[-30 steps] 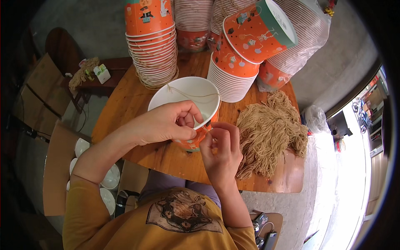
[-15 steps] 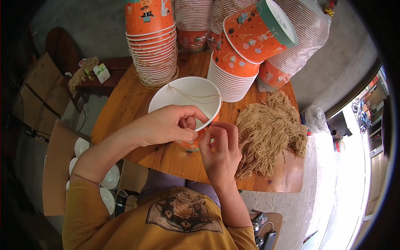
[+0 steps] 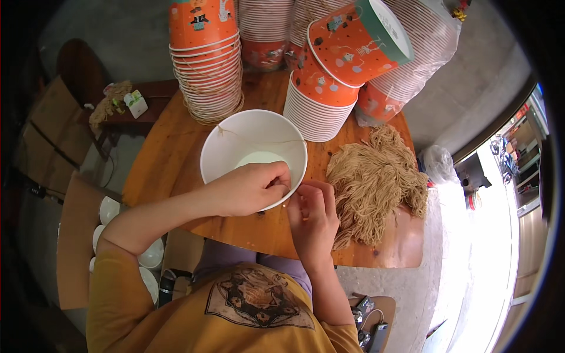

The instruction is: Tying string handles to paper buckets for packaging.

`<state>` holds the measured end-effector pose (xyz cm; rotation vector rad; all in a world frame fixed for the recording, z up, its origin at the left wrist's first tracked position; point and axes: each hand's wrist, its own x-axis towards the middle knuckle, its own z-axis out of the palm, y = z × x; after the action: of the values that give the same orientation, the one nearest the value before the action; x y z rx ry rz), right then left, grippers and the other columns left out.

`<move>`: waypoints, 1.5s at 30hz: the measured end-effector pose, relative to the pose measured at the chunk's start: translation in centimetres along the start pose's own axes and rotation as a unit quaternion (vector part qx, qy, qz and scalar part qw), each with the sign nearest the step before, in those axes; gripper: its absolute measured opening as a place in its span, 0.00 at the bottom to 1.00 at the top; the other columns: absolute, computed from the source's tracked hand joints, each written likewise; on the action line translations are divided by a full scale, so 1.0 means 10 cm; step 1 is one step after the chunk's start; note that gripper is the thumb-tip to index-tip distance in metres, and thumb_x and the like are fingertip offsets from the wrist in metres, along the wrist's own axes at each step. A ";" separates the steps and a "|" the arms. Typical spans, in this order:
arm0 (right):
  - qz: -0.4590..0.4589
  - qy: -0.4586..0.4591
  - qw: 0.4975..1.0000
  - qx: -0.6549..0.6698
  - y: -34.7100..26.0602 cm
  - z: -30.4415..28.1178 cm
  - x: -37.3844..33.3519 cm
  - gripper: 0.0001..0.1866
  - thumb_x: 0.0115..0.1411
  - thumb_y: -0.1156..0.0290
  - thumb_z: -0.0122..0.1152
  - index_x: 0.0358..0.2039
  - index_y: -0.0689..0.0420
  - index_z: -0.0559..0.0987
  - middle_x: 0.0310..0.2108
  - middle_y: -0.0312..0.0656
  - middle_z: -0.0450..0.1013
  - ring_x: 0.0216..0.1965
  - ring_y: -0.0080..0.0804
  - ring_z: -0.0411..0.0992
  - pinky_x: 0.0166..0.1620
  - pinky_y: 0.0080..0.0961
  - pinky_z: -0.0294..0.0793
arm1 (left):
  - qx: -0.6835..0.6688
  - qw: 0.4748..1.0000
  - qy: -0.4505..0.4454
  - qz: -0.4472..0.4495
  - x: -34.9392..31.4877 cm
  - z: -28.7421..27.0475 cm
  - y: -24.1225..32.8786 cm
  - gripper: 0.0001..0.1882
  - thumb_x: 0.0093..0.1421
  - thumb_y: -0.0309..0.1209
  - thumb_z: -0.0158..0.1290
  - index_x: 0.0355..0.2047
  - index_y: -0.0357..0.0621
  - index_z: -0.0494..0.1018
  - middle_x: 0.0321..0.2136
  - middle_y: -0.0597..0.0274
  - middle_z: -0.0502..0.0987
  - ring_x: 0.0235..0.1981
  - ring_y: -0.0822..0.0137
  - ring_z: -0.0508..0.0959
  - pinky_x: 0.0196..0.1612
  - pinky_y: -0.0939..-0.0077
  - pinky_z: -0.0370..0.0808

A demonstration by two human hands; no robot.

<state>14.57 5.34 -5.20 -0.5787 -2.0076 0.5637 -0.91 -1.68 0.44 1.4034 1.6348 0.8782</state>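
In front of me a white-lined paper bucket (image 3: 220,154) stands on the wooden table, its mouth tipped toward me. A thin tan string (image 3: 271,142) is attached at its far left rim and crosses the opening to the right rim. My left hand (image 3: 250,187) reaches over the near rim, fingers curled inside against the near right wall. Just outside that rim is my right hand (image 3: 315,215), its fingers bent and pinched together close to the left fingertips. What either hand grips is hidden. To the right lies a heap of tan strings (image 3: 374,185).
On the wooden table (image 3: 159,162), a stack of orange buckets (image 3: 206,70) with strings stands back left, another stack (image 3: 321,100) with a tilted bucket (image 3: 359,44) back centre. Plastic-wrapped stacks (image 3: 426,53) are behind. A cardboard box (image 3: 76,247) holding white bowls stands low left.
The bucket's mouth has tipped further toward me, showing its inner bottom. My left hand has gone deeper inside the rim; my right hand has shifted slightly down. The string looks straighter across the opening.
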 end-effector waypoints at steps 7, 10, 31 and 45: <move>0.115 -0.037 0.979 0.163 0.14 -0.22 0.11 0.06 0.59 0.77 0.61 0.37 0.59 0.75 0.25 0.37 0.73 0.19 0.19 0.67 0.23 0.18 0.68 | 0.081 0.976 0.155 0.132 0.01 0.01 0.04 0.03 0.60 0.24 0.50 0.32 0.39 0.67 0.28 0.62 0.71 0.28 0.69 0.72 0.31 0.74 0.70; 0.128 -0.106 0.970 0.175 0.08 -0.25 0.23 0.07 0.59 0.77 0.62 0.39 0.60 0.77 0.22 0.35 0.71 0.19 0.18 0.64 0.24 0.17 0.65 | 0.065 0.970 0.156 0.172 0.03 0.01 0.05 0.03 0.60 0.22 0.51 0.33 0.39 0.67 0.30 0.64 0.72 0.29 0.73 0.72 0.32 0.76 0.70; 0.069 -0.280 0.957 0.019 0.16 -0.80 0.42 0.06 0.56 0.74 0.65 0.31 0.59 0.75 0.26 0.40 0.71 0.21 0.31 0.69 0.27 0.26 0.71 | -0.288 0.954 -0.079 -0.036 0.26 -0.03 0.02 0.08 0.64 0.29 0.50 0.40 0.38 0.72 0.34 0.67 0.76 0.31 0.79 0.72 0.34 0.84 0.68; 0.131 -0.204 0.950 0.195 0.26 -0.60 0.58 0.05 0.57 0.76 0.64 0.31 0.63 0.77 0.26 0.37 0.70 0.23 0.22 0.69 0.29 0.20 0.69 | -0.129 0.989 -0.073 0.006 0.29 0.13 0.12 0.12 0.62 0.34 0.57 0.41 0.40 0.75 0.34 0.70 0.77 0.36 0.81 0.72 0.43 0.82 0.70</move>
<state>17.66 11.82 -0.23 -0.5147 -2.1247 1.2975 0.54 1.41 0.56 1.2671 1.3530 0.9346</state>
